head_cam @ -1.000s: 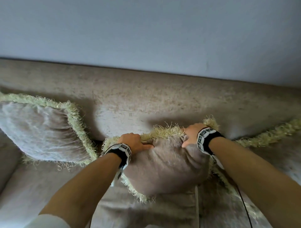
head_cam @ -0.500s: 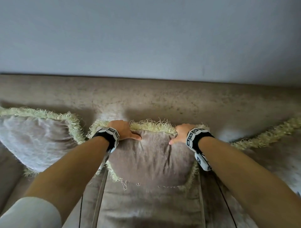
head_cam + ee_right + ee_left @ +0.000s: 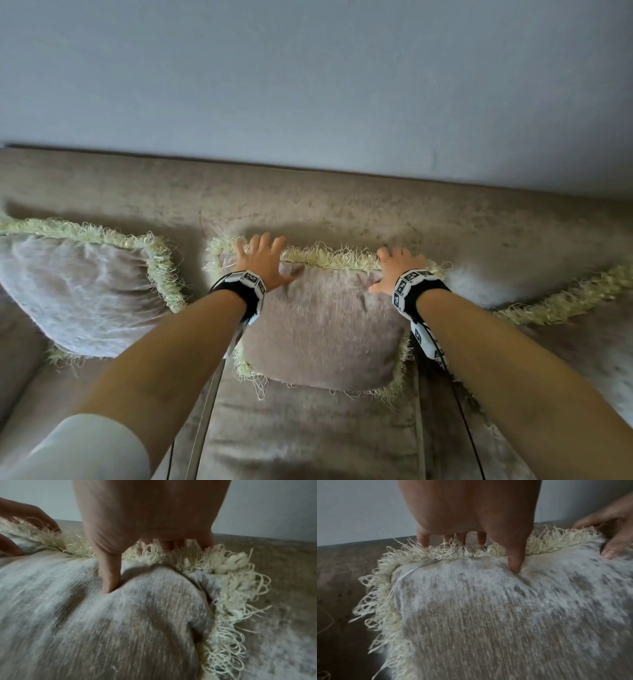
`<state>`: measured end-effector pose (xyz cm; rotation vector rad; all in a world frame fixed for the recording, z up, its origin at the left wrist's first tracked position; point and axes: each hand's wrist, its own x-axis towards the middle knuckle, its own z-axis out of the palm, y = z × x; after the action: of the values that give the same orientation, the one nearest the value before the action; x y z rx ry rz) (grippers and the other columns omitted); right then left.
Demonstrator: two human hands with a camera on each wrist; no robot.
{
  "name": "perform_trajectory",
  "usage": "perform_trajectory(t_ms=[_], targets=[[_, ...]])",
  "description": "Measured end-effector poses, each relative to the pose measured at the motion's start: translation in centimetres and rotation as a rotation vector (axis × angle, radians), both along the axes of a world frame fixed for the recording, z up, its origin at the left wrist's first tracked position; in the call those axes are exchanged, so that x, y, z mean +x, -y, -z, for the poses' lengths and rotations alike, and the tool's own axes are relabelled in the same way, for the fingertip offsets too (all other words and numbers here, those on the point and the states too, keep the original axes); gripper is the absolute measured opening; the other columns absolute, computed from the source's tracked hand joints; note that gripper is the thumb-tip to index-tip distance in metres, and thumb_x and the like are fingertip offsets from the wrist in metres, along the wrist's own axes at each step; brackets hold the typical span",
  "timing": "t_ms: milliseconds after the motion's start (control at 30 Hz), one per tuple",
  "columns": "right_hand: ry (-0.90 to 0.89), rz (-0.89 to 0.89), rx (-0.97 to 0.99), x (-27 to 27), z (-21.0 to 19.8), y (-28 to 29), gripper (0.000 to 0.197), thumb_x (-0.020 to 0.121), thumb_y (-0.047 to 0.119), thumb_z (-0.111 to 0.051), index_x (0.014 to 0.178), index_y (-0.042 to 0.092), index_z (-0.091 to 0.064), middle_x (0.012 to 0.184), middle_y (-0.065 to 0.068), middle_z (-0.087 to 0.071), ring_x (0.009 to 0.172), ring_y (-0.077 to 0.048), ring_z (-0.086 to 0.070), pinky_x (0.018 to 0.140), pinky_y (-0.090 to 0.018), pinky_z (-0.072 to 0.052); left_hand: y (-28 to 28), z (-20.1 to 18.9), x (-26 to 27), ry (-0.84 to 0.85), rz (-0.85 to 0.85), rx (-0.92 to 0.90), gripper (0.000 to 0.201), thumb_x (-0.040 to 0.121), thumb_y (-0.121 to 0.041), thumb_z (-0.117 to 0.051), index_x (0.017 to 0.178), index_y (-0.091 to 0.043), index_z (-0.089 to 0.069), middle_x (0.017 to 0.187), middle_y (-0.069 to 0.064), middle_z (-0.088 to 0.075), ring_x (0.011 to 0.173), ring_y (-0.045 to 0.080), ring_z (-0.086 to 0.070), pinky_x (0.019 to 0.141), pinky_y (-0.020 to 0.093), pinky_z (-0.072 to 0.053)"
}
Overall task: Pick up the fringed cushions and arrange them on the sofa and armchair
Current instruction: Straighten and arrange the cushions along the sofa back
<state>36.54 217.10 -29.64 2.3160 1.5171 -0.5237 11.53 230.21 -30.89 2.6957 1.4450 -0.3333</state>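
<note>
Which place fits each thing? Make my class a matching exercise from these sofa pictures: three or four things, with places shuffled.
Things
1. left hand
2. right hand
3. side cushion
4. wall

Places
A. above the sofa back
B. top right corner of the middle cushion
C. far left of the sofa
D. top left corner of the middle cushion

Pairs: 1-D, 2-B, 3-C, 4-A

Head view high, facing the sofa [image 3: 342, 212] back; wrist views close, sharing the middle cushion [image 3: 325, 329].
</note>
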Motion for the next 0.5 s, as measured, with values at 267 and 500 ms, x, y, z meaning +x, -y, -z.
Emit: perform_trajectory(t_ms=[267,500], targets=[[-0.018,0.010,0.032,-0.6,-1.2,0.7,0.078,0.080,0.046,-0.070,0.142,0.022,-0.029,0.147,-0.013,-0.031,0.137,-0.032,-0.030,0.109,-0.064,-0.027,2.7,-1.3,-0.8,0.067,-0.027,-0.039,0.107,0.074,-0.072,-0.062,0.153,-0.037,0.000,0.163,0.006,-0.005,0.149,0.031,-0.009,0.112,0.069,-0.014],[-0.100,0.021,0.185,-2.4,-6.0,2.1,0.088,0.076,0.058,-0.069,0.148,0.031,-0.024,0.154,-0.010,-0.023,0.143,-0.035,-0.022,0.113,-0.065,-0.021,5.2,-5.2,-2.2,0.285,-0.050,-0.004,0.082,0.076,-0.076,-0.050,0.146,-0.051,-0.015,0.159,0.001,-0.020,0.143,0.029,-0.024,0.109,0.064,-0.026]])
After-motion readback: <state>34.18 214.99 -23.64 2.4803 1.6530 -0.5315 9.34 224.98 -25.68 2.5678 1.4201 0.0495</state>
